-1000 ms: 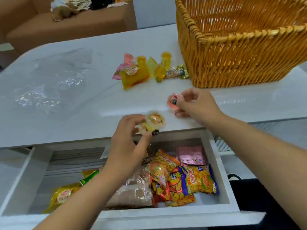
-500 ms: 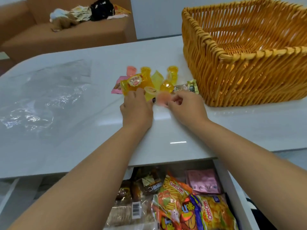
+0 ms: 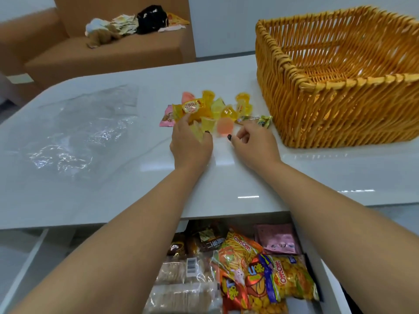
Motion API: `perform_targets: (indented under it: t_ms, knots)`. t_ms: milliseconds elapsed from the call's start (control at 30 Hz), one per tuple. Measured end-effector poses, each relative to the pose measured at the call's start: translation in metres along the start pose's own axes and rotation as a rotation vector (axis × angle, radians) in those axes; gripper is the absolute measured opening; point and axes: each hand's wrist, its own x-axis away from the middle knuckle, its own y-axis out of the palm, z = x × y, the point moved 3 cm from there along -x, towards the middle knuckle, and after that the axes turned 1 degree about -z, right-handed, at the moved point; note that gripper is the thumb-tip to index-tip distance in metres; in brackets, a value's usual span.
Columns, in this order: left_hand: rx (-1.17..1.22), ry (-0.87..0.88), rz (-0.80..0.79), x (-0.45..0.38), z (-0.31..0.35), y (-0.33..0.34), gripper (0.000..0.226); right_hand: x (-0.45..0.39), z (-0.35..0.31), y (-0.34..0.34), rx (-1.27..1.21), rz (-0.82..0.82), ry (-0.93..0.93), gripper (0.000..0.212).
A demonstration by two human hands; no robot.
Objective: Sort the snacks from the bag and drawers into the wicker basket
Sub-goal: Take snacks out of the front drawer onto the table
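Snack pile (image 3: 217, 109): small jelly cups and sachets lie grouped near the middle of the worktop (image 3: 113, 200), toward its far edge, just beside the near-left corner of the wicker basket (image 3: 340, 105).
Jelly cups: translucent moulded plastic, yellow and orange, with foil lids; one pink cup (image 3: 225, 127) lies at the near side of the pile.
Left hand (image 3: 190, 143): its grip is curled round a pale yellow jelly cup (image 3: 196, 132) at the near-left side of the pile.
Right hand (image 3: 254, 143): fingers curled, thumb tip just beside the pink cup; whether the grip is on anything cannot be told.
Wicker basket: stiff woven orange-yellow cane, rectangular, braided rim; stands at the far-right corner of the worktop; the visible inside shows no snacks.
Drawer (image 3: 326, 279): pulled out below the near edge of the worktop; holds glossy crinkled snack packets (image 3: 260, 273) and clear-wrapped items.
Plastic bag (image 3: 74, 141): clear, thin, wrinkled film, flat near the left edge of the worktop.
Progress: judged early; snacks lie staged on the worktop, none visibly in the basket.
Remaining: move the pile and the drawer contents into the basket.
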Motion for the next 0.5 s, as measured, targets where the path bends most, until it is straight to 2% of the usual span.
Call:
perform_targets:
  t_ms: [167,233,333,433,500]
  knots:
    - [0.162,-0.049,-0.031,0.043,-0.007,-0.026,0.04,0.05,-0.006,-0.007,0.135,-0.09,-0.181,0.012]
    - [0.23,-0.097,-0.026,0.061,-0.011,-0.042,0.038,0.068,-0.009,-0.007,0.235,-0.057,-0.283,0.011]
    - [0.326,-0.165,-0.035,0.085,-0.018,-0.062,0.037,0.094,-0.017,-0.005,0.347,-0.001,-0.296,0.013]
    - [0.425,-0.135,-0.183,0.119,-0.019,-0.087,0.032,0.129,-0.033,-0.004,0.457,0.015,-0.43,0.01]
    - [0.369,-0.076,-0.33,0.144,-0.023,-0.113,0.032,0.152,-0.04,-0.001,0.527,-0.022,-0.481,0.017]
